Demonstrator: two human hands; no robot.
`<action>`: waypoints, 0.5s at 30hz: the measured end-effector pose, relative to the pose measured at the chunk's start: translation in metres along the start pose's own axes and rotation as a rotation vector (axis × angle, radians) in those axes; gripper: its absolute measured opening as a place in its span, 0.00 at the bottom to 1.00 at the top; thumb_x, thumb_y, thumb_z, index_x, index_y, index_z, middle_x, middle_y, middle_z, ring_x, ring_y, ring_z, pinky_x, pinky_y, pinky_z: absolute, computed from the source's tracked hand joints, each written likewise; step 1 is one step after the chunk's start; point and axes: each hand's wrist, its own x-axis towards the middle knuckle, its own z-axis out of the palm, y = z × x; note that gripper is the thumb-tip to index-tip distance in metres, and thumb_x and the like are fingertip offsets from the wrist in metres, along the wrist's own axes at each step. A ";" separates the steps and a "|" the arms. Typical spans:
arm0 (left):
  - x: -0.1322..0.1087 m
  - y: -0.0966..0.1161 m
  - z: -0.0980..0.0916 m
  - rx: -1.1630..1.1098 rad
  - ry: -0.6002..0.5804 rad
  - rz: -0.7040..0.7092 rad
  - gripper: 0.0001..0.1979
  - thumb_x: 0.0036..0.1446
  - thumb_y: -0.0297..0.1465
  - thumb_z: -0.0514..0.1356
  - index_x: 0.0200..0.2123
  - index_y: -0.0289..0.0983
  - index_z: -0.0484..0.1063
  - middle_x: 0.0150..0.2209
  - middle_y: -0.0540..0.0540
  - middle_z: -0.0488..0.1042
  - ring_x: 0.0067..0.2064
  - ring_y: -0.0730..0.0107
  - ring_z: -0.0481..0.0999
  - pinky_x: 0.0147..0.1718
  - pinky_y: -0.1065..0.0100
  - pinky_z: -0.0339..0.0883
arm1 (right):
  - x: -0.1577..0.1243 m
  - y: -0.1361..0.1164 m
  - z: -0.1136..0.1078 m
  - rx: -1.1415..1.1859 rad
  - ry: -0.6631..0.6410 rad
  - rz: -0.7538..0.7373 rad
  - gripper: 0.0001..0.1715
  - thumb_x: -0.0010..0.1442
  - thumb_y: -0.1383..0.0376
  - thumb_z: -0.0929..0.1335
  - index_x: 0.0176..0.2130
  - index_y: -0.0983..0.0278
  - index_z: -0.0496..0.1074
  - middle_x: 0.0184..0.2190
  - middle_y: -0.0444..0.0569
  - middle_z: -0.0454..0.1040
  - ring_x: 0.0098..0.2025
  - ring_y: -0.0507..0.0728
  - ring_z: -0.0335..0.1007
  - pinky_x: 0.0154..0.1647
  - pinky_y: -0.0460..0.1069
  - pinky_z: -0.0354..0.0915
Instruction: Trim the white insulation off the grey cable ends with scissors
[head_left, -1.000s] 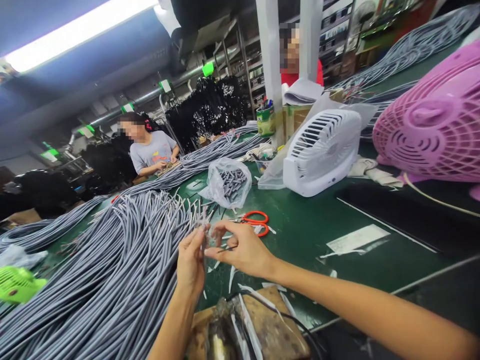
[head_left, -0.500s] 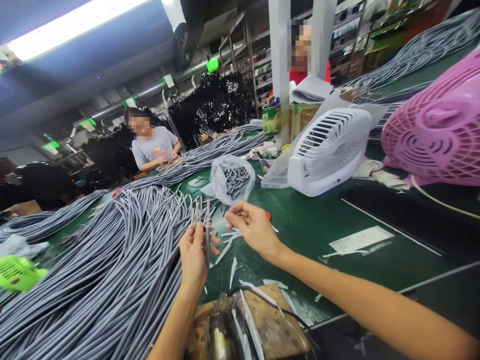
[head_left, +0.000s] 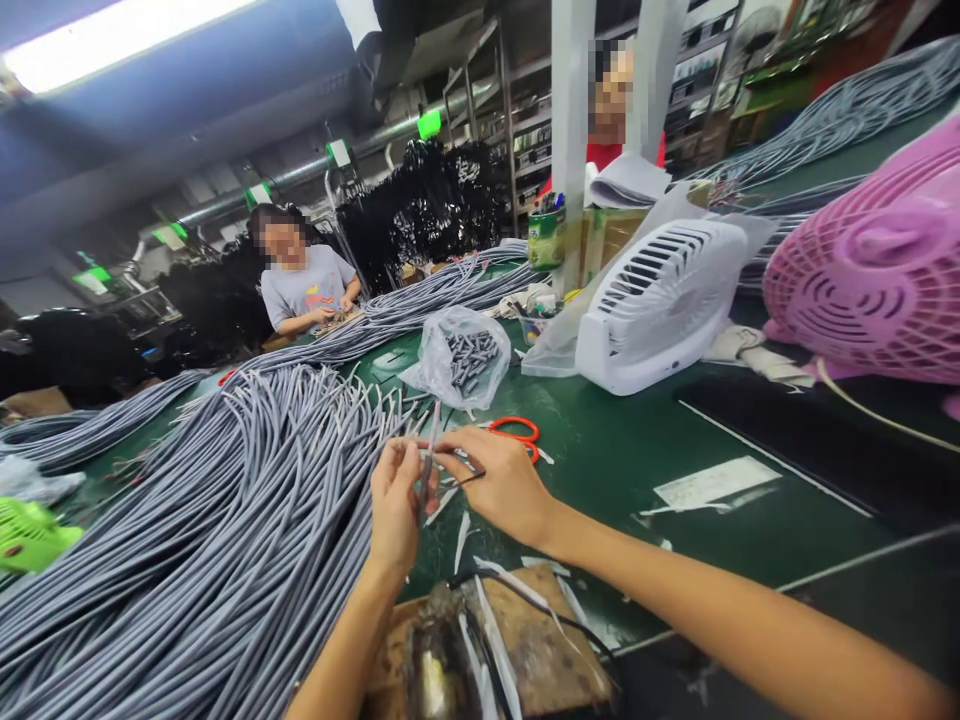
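My left hand (head_left: 395, 500) is closed around a grey cable (head_left: 428, 468) whose pale end points up. Right beside it, my right hand (head_left: 510, 485) has its fingertips pinched together at the cable, and a short thin dark piece (head_left: 472, 478) sticks out from the fingers. Whether that piece is a sleeve or a wire is too small to tell. Left of my hands lies a large bundle of grey cables (head_left: 247, 500) with stripped pale ends. Just beyond them sits a clear plastic bag (head_left: 431, 360) of short grey tubes (head_left: 472, 362). Orange-handled scissors (head_left: 516, 428) lie behind my right hand.
A stained wooden block (head_left: 540, 640) with a metal part stands at the front edge. A white fan (head_left: 660, 300) and a pink fan (head_left: 862, 260) stand right, a green fan (head_left: 34, 535) left. Two co-workers (head_left: 307, 285) are across the table. White scraps (head_left: 461, 540) lie on the tabletop.
My right hand has moved left to meet the cable in my left hand, and a dark piece now shows in its fingers. The scissors' handles have come into fuller view.
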 end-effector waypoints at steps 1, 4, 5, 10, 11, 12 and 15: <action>0.000 0.001 0.000 -0.004 0.005 -0.010 0.16 0.43 0.39 0.64 0.29 0.36 0.64 0.22 0.55 0.63 0.18 0.84 0.61 0.11 0.82 0.51 | 0.001 0.001 -0.001 0.046 -0.016 0.038 0.05 0.55 0.72 0.65 0.31 0.66 0.71 0.28 0.48 0.76 0.31 0.54 0.73 0.32 0.46 0.67; 0.002 0.005 0.000 -0.024 0.047 -0.011 0.16 0.38 0.34 0.65 0.29 0.36 0.63 0.25 0.55 0.65 0.16 0.86 0.60 0.10 0.82 0.47 | 0.006 0.001 -0.005 0.282 -0.089 0.234 0.07 0.55 0.70 0.64 0.36 0.66 0.71 0.29 0.48 0.76 0.31 0.53 0.73 0.28 0.44 0.68; 0.002 0.005 0.000 -0.029 0.056 -0.013 0.16 0.37 0.33 0.65 0.30 0.36 0.63 0.26 0.55 0.66 0.16 0.86 0.60 0.10 0.82 0.46 | 0.007 0.002 -0.005 0.374 -0.111 0.305 0.09 0.55 0.69 0.64 0.38 0.66 0.71 0.30 0.48 0.75 0.30 0.52 0.74 0.27 0.43 0.68; 0.002 0.005 0.001 -0.010 0.001 -0.100 0.16 0.35 0.32 0.65 0.28 0.34 0.65 0.21 0.57 0.62 0.16 0.85 0.60 0.11 0.82 0.45 | 0.013 0.006 -0.007 0.607 -0.119 0.485 0.14 0.48 0.68 0.67 0.39 0.66 0.68 0.29 0.48 0.74 0.30 0.52 0.73 0.27 0.43 0.70; 0.002 0.005 0.001 -0.005 -0.019 -0.117 0.15 0.34 0.32 0.66 0.27 0.34 0.65 0.19 0.57 0.61 0.16 0.85 0.59 0.11 0.82 0.45 | 0.013 0.006 -0.007 0.618 -0.111 0.487 0.14 0.48 0.68 0.67 0.38 0.67 0.68 0.29 0.48 0.74 0.30 0.52 0.73 0.28 0.43 0.70; 0.002 0.005 0.002 -0.005 -0.035 -0.131 0.15 0.34 0.33 0.66 0.26 0.33 0.66 0.18 0.57 0.60 0.16 0.84 0.59 0.12 0.82 0.45 | 0.013 0.006 -0.007 0.622 -0.101 0.485 0.13 0.48 0.68 0.67 0.37 0.67 0.68 0.29 0.48 0.74 0.30 0.52 0.73 0.29 0.43 0.70; 0.003 0.005 0.002 -0.015 -0.074 -0.176 0.16 0.33 0.34 0.67 0.24 0.32 0.67 0.17 0.56 0.59 0.16 0.85 0.58 0.12 0.82 0.43 | 0.014 0.005 -0.008 0.604 -0.050 0.460 0.10 0.48 0.69 0.65 0.35 0.66 0.68 0.29 0.47 0.72 0.31 0.51 0.72 0.30 0.44 0.71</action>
